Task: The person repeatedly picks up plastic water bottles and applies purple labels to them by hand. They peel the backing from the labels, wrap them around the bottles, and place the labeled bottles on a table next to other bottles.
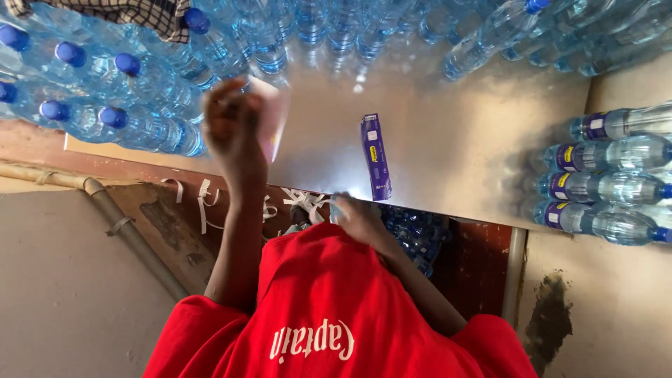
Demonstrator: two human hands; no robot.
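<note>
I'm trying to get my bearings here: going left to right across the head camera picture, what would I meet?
Blue-capped bottles → left hand holding a clear bottle → right hand → purple label strip on the metal table → labelled bottles lying on their sides.

Setting: small water-bottling or labelling workroom. Evidence: many clear plastic water bottles (140,105) with blue caps crowd a shiny metal counter (448,154); labelled bottles (602,175) lie stacked aside; paper strips (203,203) litter the rough floor (70,280).
</note>
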